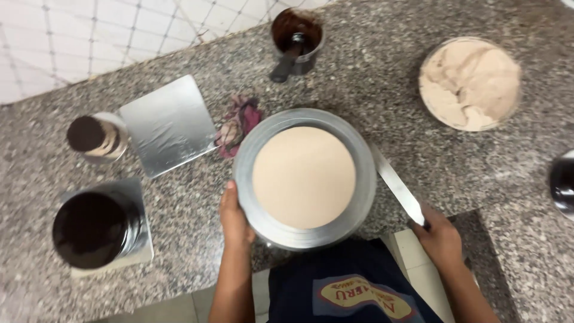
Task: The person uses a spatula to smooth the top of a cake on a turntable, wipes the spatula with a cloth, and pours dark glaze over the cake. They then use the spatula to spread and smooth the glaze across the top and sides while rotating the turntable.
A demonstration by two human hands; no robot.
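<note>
The left hand point(234, 216) grips the near-left rim of a metal cake turntable point(305, 177), which stands at the granite counter's point(382, 72) front edge and carries a smooth beige frosted cake point(304, 177). The right hand point(441, 237) is closed around the handle of a long flat icing knife point(396, 185) (blade angled up beside the turntable's right side). A bowl of pale cream point(470, 83) sits farther right.

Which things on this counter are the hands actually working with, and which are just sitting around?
In use:
left hand on the turntable
round tan board on it
right hand holding the long spatula

Lying about:
bowl of pale cream
chocolate pot
crumpled cloth
silver square board
dark cake
small layered cake
</note>
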